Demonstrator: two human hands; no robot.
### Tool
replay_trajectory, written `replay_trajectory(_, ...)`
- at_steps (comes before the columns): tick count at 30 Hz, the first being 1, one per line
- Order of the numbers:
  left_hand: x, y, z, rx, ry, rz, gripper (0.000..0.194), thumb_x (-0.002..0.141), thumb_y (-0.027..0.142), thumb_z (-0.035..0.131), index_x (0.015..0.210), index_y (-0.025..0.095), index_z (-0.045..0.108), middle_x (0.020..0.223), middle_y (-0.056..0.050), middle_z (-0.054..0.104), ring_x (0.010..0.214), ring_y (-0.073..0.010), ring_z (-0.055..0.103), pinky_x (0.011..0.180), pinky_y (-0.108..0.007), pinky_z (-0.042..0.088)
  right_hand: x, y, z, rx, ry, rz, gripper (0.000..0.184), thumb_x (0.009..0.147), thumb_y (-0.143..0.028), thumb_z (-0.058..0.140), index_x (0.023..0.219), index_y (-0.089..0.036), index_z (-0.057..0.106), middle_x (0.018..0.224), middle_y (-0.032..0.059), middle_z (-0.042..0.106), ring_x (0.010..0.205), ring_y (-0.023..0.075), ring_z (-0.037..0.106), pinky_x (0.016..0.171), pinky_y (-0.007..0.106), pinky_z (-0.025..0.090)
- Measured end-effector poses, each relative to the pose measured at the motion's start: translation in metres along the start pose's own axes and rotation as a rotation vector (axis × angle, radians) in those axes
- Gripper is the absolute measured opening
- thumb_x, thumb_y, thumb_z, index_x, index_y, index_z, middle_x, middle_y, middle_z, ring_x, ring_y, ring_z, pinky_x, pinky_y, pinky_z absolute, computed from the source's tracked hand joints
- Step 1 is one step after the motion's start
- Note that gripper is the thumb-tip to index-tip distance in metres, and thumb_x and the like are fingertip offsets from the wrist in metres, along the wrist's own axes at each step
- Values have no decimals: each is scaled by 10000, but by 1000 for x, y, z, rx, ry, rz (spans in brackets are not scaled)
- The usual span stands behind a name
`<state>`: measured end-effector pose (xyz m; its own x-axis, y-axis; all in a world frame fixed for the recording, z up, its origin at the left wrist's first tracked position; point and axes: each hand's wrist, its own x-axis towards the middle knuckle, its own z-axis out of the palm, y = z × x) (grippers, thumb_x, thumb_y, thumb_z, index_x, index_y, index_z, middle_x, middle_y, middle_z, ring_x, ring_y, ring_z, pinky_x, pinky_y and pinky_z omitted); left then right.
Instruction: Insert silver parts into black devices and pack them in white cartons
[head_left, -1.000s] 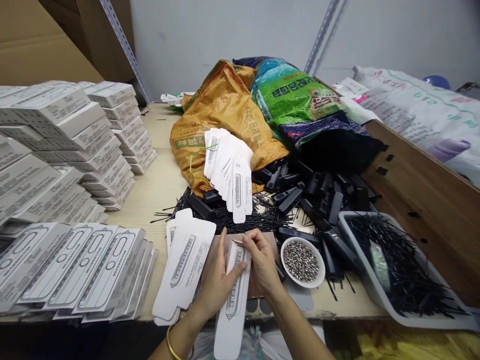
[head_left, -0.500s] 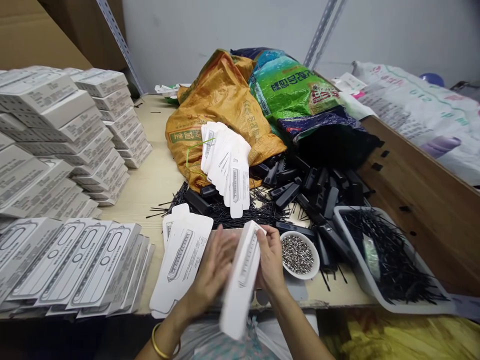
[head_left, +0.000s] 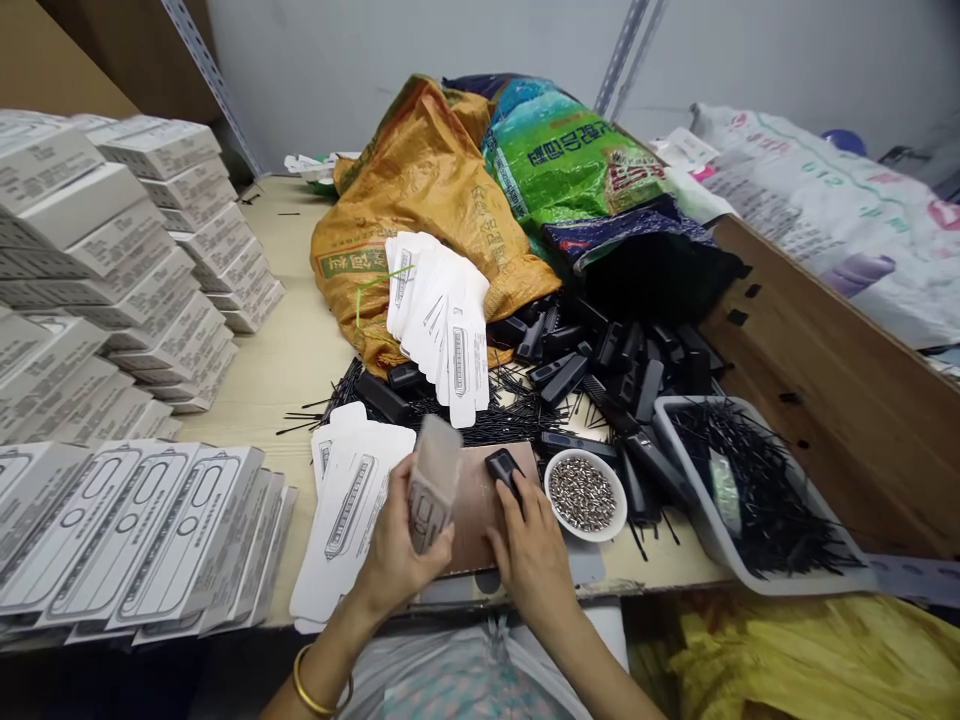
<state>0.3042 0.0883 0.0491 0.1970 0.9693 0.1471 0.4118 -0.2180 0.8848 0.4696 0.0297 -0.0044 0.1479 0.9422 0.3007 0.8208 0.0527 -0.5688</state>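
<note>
My left hand [head_left: 401, 550] is closed around a small white carton [head_left: 435, 475], held tilted up with one end raised; its upper part is blurred. My right hand [head_left: 531, 545] rests over a brown board [head_left: 469, 530], its fingers gripping the near end of a black handheld device [head_left: 502, 464] that looks like a hair trimmer. Left of the board lie flat printed cartons [head_left: 352, 500]. More flat cartons [head_left: 442, 320] are fanned out beyond it. A white bowl [head_left: 621, 500] of small metal pins [head_left: 585, 492] stands right beside my right hand.
Folded boxes [head_left: 187, 530] stand in rows at left, with tall stacks [head_left: 172, 290] behind. An orange sack [head_left: 442, 190] and a green sack [head_left: 577, 160] lie at the back. Black devices [head_left: 562, 380] and thin black sticks are heaped before them. A plastic tub [head_left: 739, 560] sits right.
The carton passed from my right hand into my left and is now formed and tilted up. My right hand has moved down onto the black device on the board. The view shifted slightly.
</note>
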Motion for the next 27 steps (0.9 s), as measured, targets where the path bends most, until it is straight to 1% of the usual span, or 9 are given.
replay_trajectory(2,6,0,0,132,-114,-27,598,727,279,615,1277,198,396,1159,-97,592,1040,-256,607,909,-408,498,-2,11,9,-84,-27,-1,478,889,-117,448,1358,-199,474,1356,177,502,1239,335,472,965,552,443)
replay_trajectory(5,10,-3,3,278,-182,-78,554,760,302,590,1278,213,415,1234,-98,571,1123,-266,575,932,-408,483,9,21,6,71,-85,10,499,883,-90,411,1358,-226,475,1314,139,553,1173,283,543,950,492,478)
replay_trajectory(10,8,1,-3,515,-290,-232,592,773,286,548,1337,161,417,1176,-138,592,1076,-320,589,888,-470,485,37,37,-60,479,-76,238,301,928,-309,495,1208,-213,546,1133,95,661,1030,235,634,859,373,518)
replay_trajectory(14,8,10,-11,476,-523,-71,571,684,178,567,1253,180,525,1071,-93,618,1003,-286,599,862,-422,493,54,28,-96,423,-471,-11,214,897,-283,567,1096,-246,634,1031,49,696,948,217,643,826,329,485)
replay_trajectory(16,8,14,-10,388,-613,11,558,650,180,607,1206,191,567,1054,-77,626,994,-279,598,867,-411,495,60,12,-91,406,-527,-117,117,894,-263,565,952,-228,661,899,40,694,860,204,631,773,315,470)
replay_trajectory(18,6,16,-6,266,-644,45,580,636,200,650,1210,204,565,1079,-67,631,1008,-270,601,888,-398,497,67,-6,-76,443,-366,-133,163,917,-293,528,815,-207,621,792,36,651,786,189,594,712,299,450)
replay_trajectory(21,1,13,0,125,-538,14,612,649,207,660,1245,212,522,1172,-77,617,1070,-263,597,937,-394,488,87,-19,-51,470,-194,-140,251,976,-344,400,897,-201,590,898,53,636,866,188,570,753,302,441)
replay_trajectory(24,-6,5,2,78,-347,-69,597,707,199,612,1282,198,453,1229,-101,594,1124,-260,585,982,-420,470,115,-2,-30,182,-233,-7,328,1013,-247,258,975,-187,578,982,69,634,927,178,558,806,287,425)
replay_trajectory(27,-9,-1,1,72,-229,-35,632,746,188,598,1338,214,378,1319,-109,540,1227,-263,525,1061,-454,409,137,29,-11,-125,-262,108,148,920,-155,466,893,-149,611,954,127,631,965,244,516,842,343,382)
